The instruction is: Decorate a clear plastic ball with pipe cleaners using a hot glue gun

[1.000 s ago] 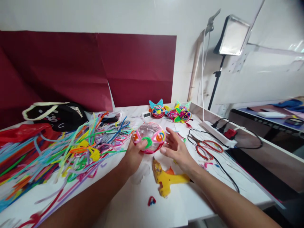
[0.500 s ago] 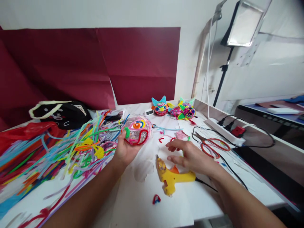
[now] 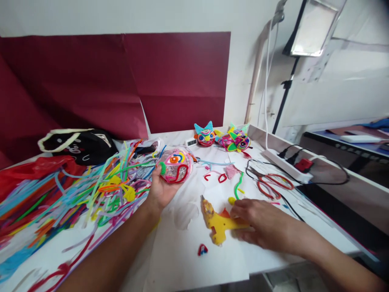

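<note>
My left hand holds a round clear craft piece from below and the left side; it bears an orange, yellow and blue eye shape, a red loop and a green coil. Over the rear end of the yellow glue gun lies my right hand, its fingers on or just above the body; whether they grip it is unclear. The gun rests on white paper, nozzle toward the back left. A small red and blue piece lies in front of it. Behind are a red ring and a green strip.
Many colourful pipe cleaners cover the left side. Red-handled scissors and a power strip with black cables sit at the right. Two finished colourful figures and a small white timer stand at the back.
My right hand has moved down and right, from above the paper behind the glue gun to its rear end. The green strip and red ring now show fully. My left hand holds its piece almost still.
</note>
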Demonstrator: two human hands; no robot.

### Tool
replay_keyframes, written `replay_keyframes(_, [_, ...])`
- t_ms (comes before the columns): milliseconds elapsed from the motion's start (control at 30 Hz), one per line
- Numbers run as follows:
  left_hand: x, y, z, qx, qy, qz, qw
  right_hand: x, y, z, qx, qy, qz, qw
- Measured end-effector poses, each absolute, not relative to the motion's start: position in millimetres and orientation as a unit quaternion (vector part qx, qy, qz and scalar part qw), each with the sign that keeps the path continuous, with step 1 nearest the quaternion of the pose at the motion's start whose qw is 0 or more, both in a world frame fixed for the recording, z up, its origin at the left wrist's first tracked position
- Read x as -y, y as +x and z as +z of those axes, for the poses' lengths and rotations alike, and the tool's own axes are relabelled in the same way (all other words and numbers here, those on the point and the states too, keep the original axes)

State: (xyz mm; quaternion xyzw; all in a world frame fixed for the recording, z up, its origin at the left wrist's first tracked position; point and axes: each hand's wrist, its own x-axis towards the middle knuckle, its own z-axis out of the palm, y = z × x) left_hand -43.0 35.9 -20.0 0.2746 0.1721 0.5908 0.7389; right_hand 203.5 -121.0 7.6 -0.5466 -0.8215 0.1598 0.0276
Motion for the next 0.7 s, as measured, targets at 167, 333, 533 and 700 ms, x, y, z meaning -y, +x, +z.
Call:
replay_keyframes(167, [-33.0,-40.4,-19.7,-0.153,0.293,0.585,0.741,124.1,200.9,-9.4,0.826,-0.550,0.126,0.012])
replay_keyframes(333, [-29.8,-37.8,-19.6,-0.162,0.303,0.579,0.739,122.1,195.6,-13.0,0.826,-0.556,0.094,-0.004])
replay_keyframes(533, [-29.1,-37.7,-18.1,-0.162,0.314,0.587,0.729,131.1,202.7,-15.2,0.827,-0.549,0.100,0.065])
replay_keyframes(700, [-29.4,-38.5,-12.7,-0.157,0.316,0.599,0.719,126.5,218.2,-17.7,0.808,-0.576,0.076,0.101])
